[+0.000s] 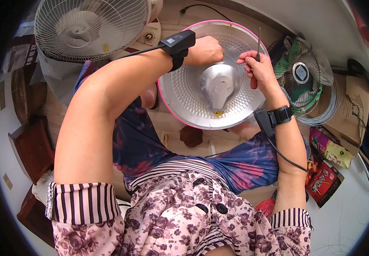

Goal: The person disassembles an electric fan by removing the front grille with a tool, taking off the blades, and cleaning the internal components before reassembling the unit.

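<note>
Fingers of the right hand are bent around a screwdriver, whose metal shaft points away from the dish. Those of the left hand are curled narrow over this dish; I cannot tell if they hold something small. The work seems partway: the central cover sits in the dish, but whether it is fastened is not visible, so what is left is unclear. The dish, in front of the person's lap, is round, silver and dimpled, with a pink edge.
</note>
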{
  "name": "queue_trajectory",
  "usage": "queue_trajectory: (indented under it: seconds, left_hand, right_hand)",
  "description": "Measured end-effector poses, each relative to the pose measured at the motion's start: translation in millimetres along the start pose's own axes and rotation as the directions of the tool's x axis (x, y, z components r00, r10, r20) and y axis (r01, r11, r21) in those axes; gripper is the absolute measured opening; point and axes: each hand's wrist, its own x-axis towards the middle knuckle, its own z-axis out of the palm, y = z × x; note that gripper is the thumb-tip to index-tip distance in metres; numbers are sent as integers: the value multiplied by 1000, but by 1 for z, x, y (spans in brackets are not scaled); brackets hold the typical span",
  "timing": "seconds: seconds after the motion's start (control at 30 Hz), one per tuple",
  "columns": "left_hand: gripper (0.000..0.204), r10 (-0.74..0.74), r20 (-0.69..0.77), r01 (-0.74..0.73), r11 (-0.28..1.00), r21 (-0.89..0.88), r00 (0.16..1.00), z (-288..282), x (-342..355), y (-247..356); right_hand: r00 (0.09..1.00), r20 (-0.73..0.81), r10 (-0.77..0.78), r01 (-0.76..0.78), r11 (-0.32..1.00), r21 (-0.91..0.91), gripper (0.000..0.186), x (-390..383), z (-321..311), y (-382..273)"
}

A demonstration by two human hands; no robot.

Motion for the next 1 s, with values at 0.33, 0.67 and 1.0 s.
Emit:
queue_trajectory:
  seconds: [0.33, 0.67, 1.0]
  left_hand:
    - [8, -19, -13, 19, 1000, -19, 1000, 1, -1, 5]
    - [9, -45, -109, 35, 995, -91, 993, -10, -15, 5]
    - [9, -79, -78, 72, 994, -86, 994, -10, -14, 2]
  right_hand:
    - [1000, -5, -9, 10, 999, 38, 14, 1, 1, 3]
    - [998, -60, -33, 36, 998, 56, 13, -4, -3, -1]
    - [998, -46, -40, 43, 997, 59, 14, -1, -2, 3]
